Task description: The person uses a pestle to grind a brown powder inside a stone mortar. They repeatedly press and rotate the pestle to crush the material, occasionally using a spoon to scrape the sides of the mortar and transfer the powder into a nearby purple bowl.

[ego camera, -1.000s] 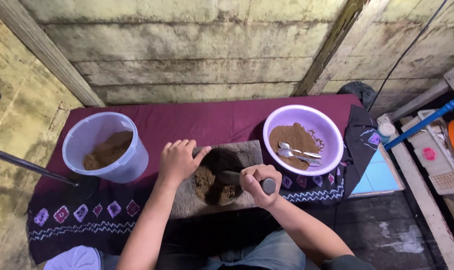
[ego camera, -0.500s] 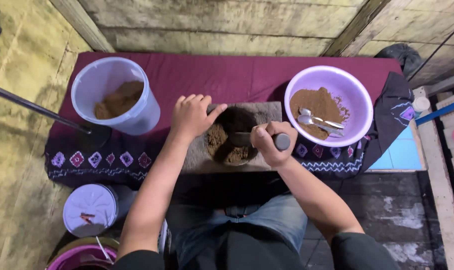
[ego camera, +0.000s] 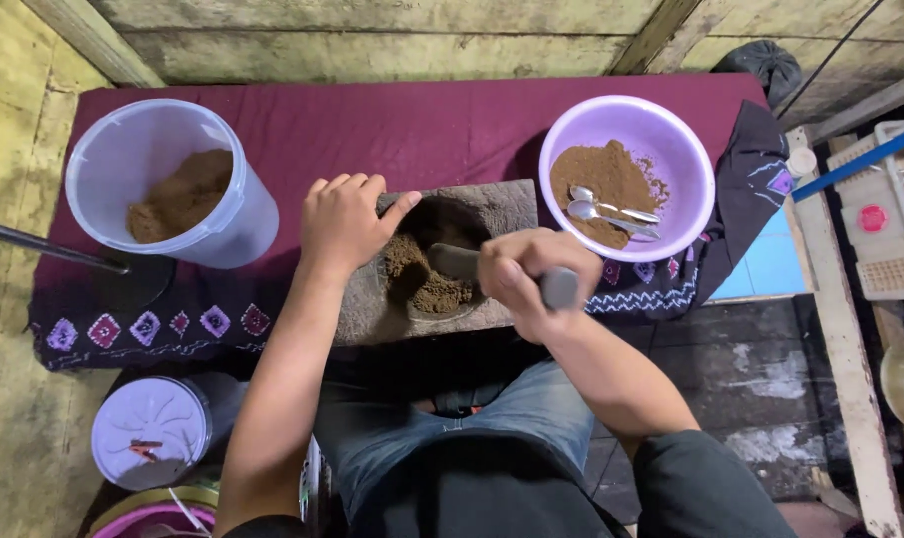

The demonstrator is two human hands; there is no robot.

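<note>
My left hand (ego camera: 347, 221) lies flat, fingers spread, on the rim of the grey stone mortar slab (ego camera: 492, 204). My right hand (ego camera: 529, 281) is fisted tight around the grey stone pestle (ego camera: 462, 263), its head in the brown ground paste (ego camera: 422, 279) in the hollow. Left of the slab: clear plastic tub (ego camera: 243, 214) with brown powder. Right of it: lilac plastic bowl (ego camera: 686, 164), powder, two metal spoons (ego camera: 601, 211). All on maroon cloth (ego camera: 422, 125). White lidded jar (ego camera: 151, 430) sits by my left knee.

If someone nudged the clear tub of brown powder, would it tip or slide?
The clear tub looks tall and mostly empty, so it is probably light and might tip. The maroon cloth under it would likely resist sliding.
</note>
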